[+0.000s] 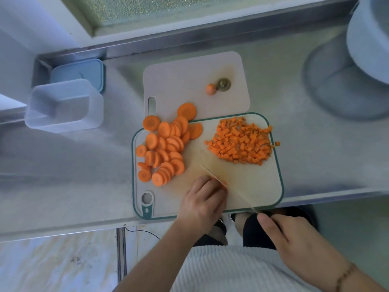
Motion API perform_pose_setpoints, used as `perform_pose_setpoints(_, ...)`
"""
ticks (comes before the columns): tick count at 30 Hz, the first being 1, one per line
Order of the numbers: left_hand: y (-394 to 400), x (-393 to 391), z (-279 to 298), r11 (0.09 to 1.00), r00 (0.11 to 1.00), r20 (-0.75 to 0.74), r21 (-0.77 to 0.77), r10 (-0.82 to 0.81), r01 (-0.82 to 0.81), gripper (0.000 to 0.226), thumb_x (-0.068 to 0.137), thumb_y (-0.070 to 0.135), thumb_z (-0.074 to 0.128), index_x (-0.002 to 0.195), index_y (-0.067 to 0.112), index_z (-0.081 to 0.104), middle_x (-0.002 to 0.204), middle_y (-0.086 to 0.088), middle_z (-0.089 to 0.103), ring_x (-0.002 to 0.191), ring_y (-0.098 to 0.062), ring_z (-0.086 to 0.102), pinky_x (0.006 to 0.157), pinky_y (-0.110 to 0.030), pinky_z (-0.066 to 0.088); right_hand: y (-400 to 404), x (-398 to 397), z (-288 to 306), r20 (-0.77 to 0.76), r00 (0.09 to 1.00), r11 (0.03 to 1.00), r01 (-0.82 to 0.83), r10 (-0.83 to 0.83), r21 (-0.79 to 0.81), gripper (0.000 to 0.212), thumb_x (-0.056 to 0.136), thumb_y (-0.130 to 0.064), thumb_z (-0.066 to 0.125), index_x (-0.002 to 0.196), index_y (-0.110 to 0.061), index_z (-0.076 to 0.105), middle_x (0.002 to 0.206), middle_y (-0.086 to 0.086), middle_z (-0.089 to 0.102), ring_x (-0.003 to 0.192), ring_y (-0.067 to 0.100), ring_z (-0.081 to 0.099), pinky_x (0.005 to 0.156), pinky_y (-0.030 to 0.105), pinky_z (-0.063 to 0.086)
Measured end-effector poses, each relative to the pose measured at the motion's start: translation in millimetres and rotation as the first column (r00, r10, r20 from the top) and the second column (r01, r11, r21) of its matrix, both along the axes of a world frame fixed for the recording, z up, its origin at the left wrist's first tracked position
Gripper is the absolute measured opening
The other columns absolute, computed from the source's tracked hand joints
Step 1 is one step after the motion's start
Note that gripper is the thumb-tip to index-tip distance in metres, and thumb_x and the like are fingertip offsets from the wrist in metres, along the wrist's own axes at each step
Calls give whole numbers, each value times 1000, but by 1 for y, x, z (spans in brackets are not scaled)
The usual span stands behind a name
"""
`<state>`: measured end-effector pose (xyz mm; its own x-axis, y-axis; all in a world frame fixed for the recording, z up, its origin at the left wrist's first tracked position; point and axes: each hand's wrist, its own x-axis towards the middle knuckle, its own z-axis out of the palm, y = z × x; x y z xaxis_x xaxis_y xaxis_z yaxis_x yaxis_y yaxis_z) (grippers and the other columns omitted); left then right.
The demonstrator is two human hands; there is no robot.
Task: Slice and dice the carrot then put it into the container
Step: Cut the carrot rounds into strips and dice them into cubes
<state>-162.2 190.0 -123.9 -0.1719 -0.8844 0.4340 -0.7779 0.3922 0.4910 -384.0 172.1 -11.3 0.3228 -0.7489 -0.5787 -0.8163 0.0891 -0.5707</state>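
Observation:
A pile of round carrot slices (pixel 166 144) lies on the left of the green-rimmed cutting board (pixel 252 186). Diced carrot (pixel 242 142) is heaped on its right side. My left hand (pixel 203 201) has curled fingers holding down carrot pieces (pixel 223 183) at the board's near middle; they are mostly hidden under the fingers. My right hand (pixel 290 234) grips the knife handle at the counter's front edge, and the pale blade (pixel 227 186) runs diagonally along my left fingers. An open clear container (pixel 63 106) stands at the left.
A second pale board (pixel 185 81) lies behind, carrying the carrot end (pixel 211 89) and top stub (pixel 223 84). A blue lid (pixel 77 70) sits behind the container. A large pale bowl (pixel 368 39) stands at the back right. One carrot cube (pixel 277 143) lies off the board.

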Motion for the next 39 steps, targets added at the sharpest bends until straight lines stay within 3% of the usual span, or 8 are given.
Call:
perform_pose_setpoints(5,-2,-2,-5,1000,999,-35,-27,13,-14,7,93,8,70,91,4,76,101,-6,69,100,-31,66,87,-40,55,7,-7,-4,-54,998,1000,-21,22,24,74,78,-78,4,58,-21,46,54,-3,57,59,16,58,56,30,44)
perform_pose_setpoints(8,-3,-3,-4,1000,998,-66,-23,17,-19,14,96,10,66,91,4,77,99,-6,69,100,-28,65,86,-39,56,-1,6,-3,-117,992,998,-46,51,53,71,74,-74,1,66,-24,51,59,-3,59,62,15,60,63,29,50)
perform_pose_setpoints(15,5,5,2,999,999,-14,26,-30,30,9,91,8,74,95,1,77,102,-10,71,101,-30,66,89,-39,55,-6,6,-10,-50,999,998,-14,11,-56,63,84,-70,12,61,-26,51,55,-4,58,57,11,57,57,29,47)
perform_pose_setpoints(22,7,7,-3,1000,1000,-8,15,-8,8,11,95,11,71,92,3,77,101,-9,72,101,-31,67,89,-39,55,8,-4,0,-59,998,999,-27,28,21,72,80,-77,7,54,-21,44,54,-11,58,54,11,55,49,24,37)
perform_pose_setpoints(25,6,5,-3,1000,999,-38,8,13,-13,14,96,10,67,88,3,77,99,-7,72,102,-30,67,89,-37,55,10,0,2,-128,991,997,-33,41,63,69,75,-74,6,59,-22,47,54,0,57,59,15,58,56,28,43)
perform_pose_setpoints(31,2,4,-1,999,999,-45,41,-14,16,7,92,6,71,89,3,76,97,-7,71,101,-30,68,87,-38,56,-6,30,-7,-184,976,992,-124,114,-40,72,80,-72,-1,75,-27,56,69,-5,60,65,10,57,65,30,51)
perform_pose_setpoints(35,7,15,8,988,992,38,96,-124,120,15,96,15,69,98,2,75,102,-10,67,102,-34,64,88,-39,54,-15,19,-14,-80,996,999,-45,43,-19,69,85,-73,13,61,-21,52,55,0,56,54,12,54,59,33,49)
perform_pose_setpoints(39,5,24,9,984,973,150,69,-176,167,18,98,15,66,104,0,74,104,-13,67,102,-34,63,91,-40,54,-30,2,-12,-53,997,999,48,-47,20,62,82,-71,22,54,-19,41,39,-6,42,40,9,41,45,23,36)
